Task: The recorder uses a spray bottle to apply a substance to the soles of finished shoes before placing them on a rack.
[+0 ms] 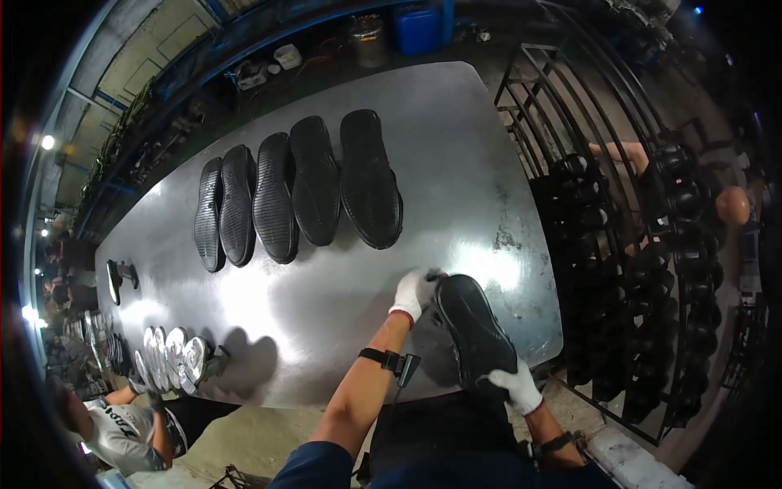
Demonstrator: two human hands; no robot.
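A black shoe sole [476,330] is tilted over the near right part of the metal table, its bottom facing up. My right hand [519,388], in a white glove, grips its near end with the thumb on top. At the far end is my gloved left hand [412,295], its fingers closed beside the edge against a small dark bit; what they pinch is partly hidden. Farther off, several black soles lie bottom up in a row, among them a broad one [371,179] at the right end and a narrow one [209,213] at the left.
The shiny metal table [456,106] has a rounded far right corner. Along its right side stands a black rack [529,90] loaded with dark rounded pieces. At the left, a co-worker [134,436] stands near several silvery shoe-shaped pieces [173,354]. A blue container [418,31] is beyond the table.
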